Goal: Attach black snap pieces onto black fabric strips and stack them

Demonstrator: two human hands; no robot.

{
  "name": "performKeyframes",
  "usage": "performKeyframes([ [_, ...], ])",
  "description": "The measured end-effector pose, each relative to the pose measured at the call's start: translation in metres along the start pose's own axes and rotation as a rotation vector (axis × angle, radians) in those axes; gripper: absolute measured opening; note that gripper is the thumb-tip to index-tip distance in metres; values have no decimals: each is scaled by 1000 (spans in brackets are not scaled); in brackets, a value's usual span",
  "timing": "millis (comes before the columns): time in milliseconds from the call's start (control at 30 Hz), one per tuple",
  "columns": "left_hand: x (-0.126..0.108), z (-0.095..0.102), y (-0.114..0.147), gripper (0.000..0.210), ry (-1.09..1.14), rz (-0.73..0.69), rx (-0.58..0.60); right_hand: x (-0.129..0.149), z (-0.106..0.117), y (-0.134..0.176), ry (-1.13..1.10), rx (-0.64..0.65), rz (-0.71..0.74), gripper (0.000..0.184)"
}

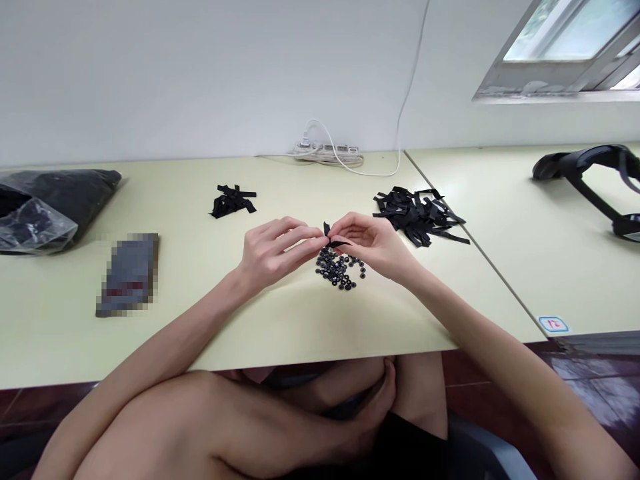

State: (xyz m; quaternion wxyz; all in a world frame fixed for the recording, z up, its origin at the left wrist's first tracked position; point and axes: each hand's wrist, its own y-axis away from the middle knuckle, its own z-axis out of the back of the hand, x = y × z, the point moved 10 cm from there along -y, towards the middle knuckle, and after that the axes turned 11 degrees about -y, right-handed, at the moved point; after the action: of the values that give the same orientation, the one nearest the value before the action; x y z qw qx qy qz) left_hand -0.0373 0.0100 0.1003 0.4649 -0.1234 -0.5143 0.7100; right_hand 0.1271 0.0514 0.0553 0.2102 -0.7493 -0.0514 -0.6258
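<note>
Above the middle of the table, my left hand [277, 247] and my right hand [373, 243] meet at the fingertips. Both pinch a short black fabric strip [339, 244], which looks folded, with one end pointing up and another to the right. Whether a small part sits within the strip is hidden by my fingers. Just below them lies a loose heap of small round black buttons or snaps [337, 268]. A large pile of black strips [417, 213] is to the right of my right hand. Beyond my left hand rests a smaller pile of black strips [231, 201].
At the left are a dark plastic bag [85, 197] and a blurred dark flat object [129, 275]. A white power strip [327, 153] with a cable lies against the wall. A black curved frame [585, 173] stands at the far right, past the table seam.
</note>
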Motion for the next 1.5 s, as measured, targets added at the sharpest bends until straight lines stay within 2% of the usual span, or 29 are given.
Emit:
performKeyframes([
  [167,-5,6,-3,17,-39,-57,-42,-6,-5,-2,-58,9,-34,35],
  [333,-2,2,-1,19,-18,-33,-10,-11,-7,-2,-71,31,-50,34],
  [467,-4,6,-1,15,-17,-40,-49,-12,-5,-2,-64,19,-28,30],
  [567,-3,5,-1,15,-12,-23,-38,-11,-5,-2,-55,0,-22,31],
  [733,0,0,-3,15,25,53,-22,-2,-6,-1,-52,-28,35,24],
  [900,10,-3,-8,13,148,240,-18,0,-1,-2,8,-78,54,21],
  [967,18,-9,-7,10,275,356,42,-1,1,-2,32,-89,49,18],
  [1100,27,-37,5,8,542,595,291,0,-1,-3,67,-70,46,14],
  [1200,25,-53,16,13,678,698,423,-2,-4,-2,83,-57,40,13],
  [1500,21,-66,23,23,808,753,504,-16,-10,-2,123,-19,3,14],
])
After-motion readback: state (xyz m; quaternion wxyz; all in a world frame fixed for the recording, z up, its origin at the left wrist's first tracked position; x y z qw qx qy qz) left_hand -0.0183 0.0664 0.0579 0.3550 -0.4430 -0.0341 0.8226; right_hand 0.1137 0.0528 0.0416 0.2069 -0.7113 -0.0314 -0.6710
